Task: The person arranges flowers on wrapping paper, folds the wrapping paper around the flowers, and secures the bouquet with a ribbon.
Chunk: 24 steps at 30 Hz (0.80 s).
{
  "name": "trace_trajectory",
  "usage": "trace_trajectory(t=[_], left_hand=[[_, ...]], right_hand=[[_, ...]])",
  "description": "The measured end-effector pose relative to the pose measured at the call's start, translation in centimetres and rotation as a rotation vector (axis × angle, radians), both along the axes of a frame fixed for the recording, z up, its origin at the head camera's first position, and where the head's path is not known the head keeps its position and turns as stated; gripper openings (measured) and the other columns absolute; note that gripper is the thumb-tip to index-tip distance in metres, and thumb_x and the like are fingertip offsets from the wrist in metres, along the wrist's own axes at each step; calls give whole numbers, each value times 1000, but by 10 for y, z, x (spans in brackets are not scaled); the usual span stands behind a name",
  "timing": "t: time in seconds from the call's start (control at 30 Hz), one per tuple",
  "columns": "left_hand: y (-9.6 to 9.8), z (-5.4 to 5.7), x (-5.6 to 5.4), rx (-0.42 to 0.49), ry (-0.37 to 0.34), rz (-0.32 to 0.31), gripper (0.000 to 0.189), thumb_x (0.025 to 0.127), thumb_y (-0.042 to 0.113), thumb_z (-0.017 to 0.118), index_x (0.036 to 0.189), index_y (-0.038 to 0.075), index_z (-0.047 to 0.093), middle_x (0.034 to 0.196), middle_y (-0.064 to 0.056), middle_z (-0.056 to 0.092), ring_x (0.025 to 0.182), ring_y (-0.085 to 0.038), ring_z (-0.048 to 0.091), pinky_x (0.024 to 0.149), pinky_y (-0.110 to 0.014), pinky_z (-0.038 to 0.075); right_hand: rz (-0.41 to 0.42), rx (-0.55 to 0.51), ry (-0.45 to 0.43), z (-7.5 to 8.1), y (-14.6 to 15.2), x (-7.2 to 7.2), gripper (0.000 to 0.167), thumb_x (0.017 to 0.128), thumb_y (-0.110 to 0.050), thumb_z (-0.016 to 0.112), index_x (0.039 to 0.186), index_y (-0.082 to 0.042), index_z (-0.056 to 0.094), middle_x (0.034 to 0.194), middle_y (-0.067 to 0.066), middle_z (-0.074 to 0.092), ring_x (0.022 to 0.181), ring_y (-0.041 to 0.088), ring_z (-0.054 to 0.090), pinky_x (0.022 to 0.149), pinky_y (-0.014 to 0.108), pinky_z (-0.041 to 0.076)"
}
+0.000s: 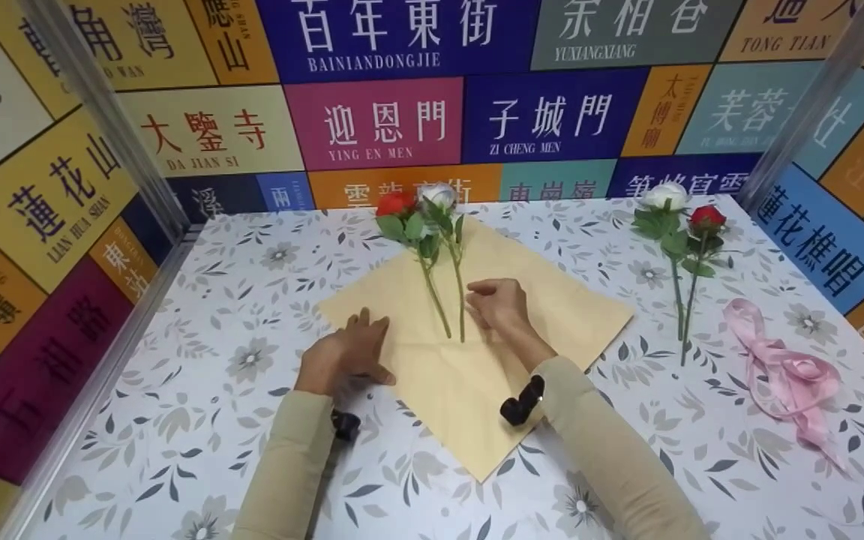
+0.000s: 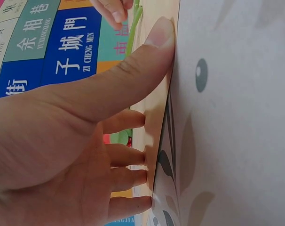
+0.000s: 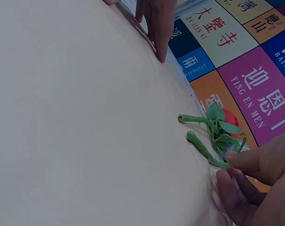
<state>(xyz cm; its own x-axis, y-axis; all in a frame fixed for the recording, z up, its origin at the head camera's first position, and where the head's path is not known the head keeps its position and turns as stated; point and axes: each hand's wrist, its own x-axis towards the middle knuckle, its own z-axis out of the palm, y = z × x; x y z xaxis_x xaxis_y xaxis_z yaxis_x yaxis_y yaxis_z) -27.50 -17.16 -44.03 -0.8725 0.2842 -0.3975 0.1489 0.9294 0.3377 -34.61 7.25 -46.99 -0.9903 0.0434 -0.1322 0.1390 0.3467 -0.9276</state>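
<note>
A sheet of tan wrapping paper (image 1: 451, 405) lies cornerwise on the table. On its upper part are a red rose (image 1: 396, 202) and a white rose (image 1: 436, 196), side by side, blooms toward the far corner and stems toward me. My right hand (image 1: 503, 304) pinches the white rose's green stem (image 3: 203, 148) between thumb and index finger. At the paper's left edge, my left hand (image 1: 342, 352) is spread, its fingertips (image 2: 138, 160) resting on the sheet and its thumb along the border.
Another white rose (image 1: 664, 196) and red rose (image 1: 706, 219) lie at the right back of the patterned table (image 1: 237, 450). A pink ribbon (image 1: 796, 382) lies in a loose heap nearer on the right. Panels with printed signs (image 1: 394, 124) stand around the table's back and sides.
</note>
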Motion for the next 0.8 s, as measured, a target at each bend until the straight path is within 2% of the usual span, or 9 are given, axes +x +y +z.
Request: trace_trajectory(t=[0.17, 0.23, 0.3, 0.4, 0.5, 0.57, 0.67, 0.8], left_hand=[[-2, 0, 0, 13, 8, -7, 102, 84, 35, 81, 159, 1, 20, 163, -34, 5, 153, -49, 9, 122, -61, 22], [-1, 0, 0, 2, 8, -9, 102, 84, 36, 80, 159, 1, 20, 163, -34, 6, 153, -49, 10, 122, -61, 23], [1, 1, 0, -10, 6, -3, 102, 84, 36, 81, 159, 2, 20, 164, -33, 6, 153, -49, 10, 122, -60, 23], [3, 1, 0, -33, 8, 7, 103, 83, 38, 81, 159, 4, 21, 164, -31, 6, 153, -47, 11, 121, -60, 23], [4, 2, -1, -38, -1, 22, 104, 82, 39, 81, 160, 6, 20, 165, -29, 5, 154, -45, 10, 122, -60, 22], [5, 1, -1, -38, -13, 28, 104, 82, 39, 81, 160, 8, 19, 166, -27, 3, 155, -44, 8, 123, -60, 19], [4, 1, -2, -28, -31, 36, 104, 83, 38, 81, 161, 9, 18, 166, -26, 1, 155, -43, 6, 124, -60, 16], [3, 1, -2, -25, -23, 30, 104, 82, 38, 81, 160, 7, 19, 166, -27, 2, 155, -44, 7, 123, -60, 16]], right_hand=[[56, 45, 38, 0, -6, 3, 23, 95, -15, 68, 115, -7, 75, 106, 14, 76, 47, 7, 51, 43, 21, 40], [85, 76, 53, 1, -11, 6, 23, 94, -18, 69, 113, -7, 76, 105, 13, 76, 50, 8, 53, 44, 22, 41], [103, 125, 67, 1, -16, 9, 23, 94, -21, 71, 113, -9, 76, 107, 12, 76, 59, 11, 60, 48, 24, 46], [114, 229, 82, 2, -25, 13, 27, 92, -26, 73, 113, -10, 76, 109, 9, 75, 74, 17, 68, 62, 29, 53], [114, 327, 88, 3, -33, 15, 30, 89, -27, 76, 114, -10, 76, 110, 8, 76, 81, 21, 72, 74, 35, 58], [114, 357, 85, 3, -36, 16, 30, 88, -24, 77, 114, -10, 76, 112, 8, 76, 84, 22, 74, 78, 38, 58], [117, 351, 85, 3, -39, 16, 27, 88, -17, 76, 114, -9, 76, 111, 8, 77, 84, 21, 74, 76, 36, 59], [147, 295, 110, 3, -38, 16, 24, 89, -9, 72, 113, -6, 76, 105, 11, 77, 72, 16, 73, 63, 27, 57]])
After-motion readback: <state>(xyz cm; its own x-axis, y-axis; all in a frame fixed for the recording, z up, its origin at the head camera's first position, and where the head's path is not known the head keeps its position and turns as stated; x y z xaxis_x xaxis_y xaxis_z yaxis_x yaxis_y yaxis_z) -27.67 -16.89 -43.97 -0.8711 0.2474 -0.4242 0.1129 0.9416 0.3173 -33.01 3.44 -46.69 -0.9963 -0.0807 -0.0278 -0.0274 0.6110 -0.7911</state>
